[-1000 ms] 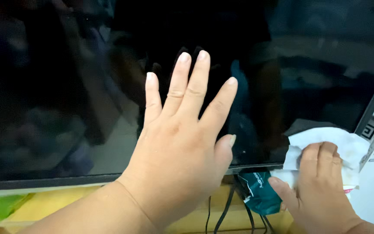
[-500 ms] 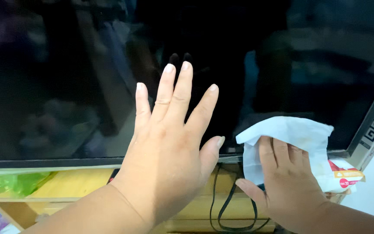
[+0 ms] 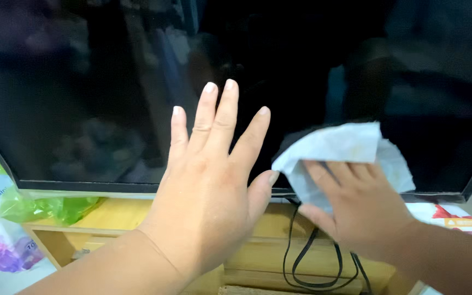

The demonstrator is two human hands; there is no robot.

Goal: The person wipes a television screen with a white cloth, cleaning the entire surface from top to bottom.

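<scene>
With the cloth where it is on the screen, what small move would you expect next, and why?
Probably a short slide of the right hand and its white cloth up the dark screen. The cloth sits low near the bottom edge, most of the glass above it is uncovered, and the left hand lies flat on the screen beside it, bracing it.

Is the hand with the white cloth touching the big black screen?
Touching. In the head view the right hand presses the cloth flat against the screen near its bottom edge, with no gap showing. The fingers lie on the cloth, not on the glass.
</scene>
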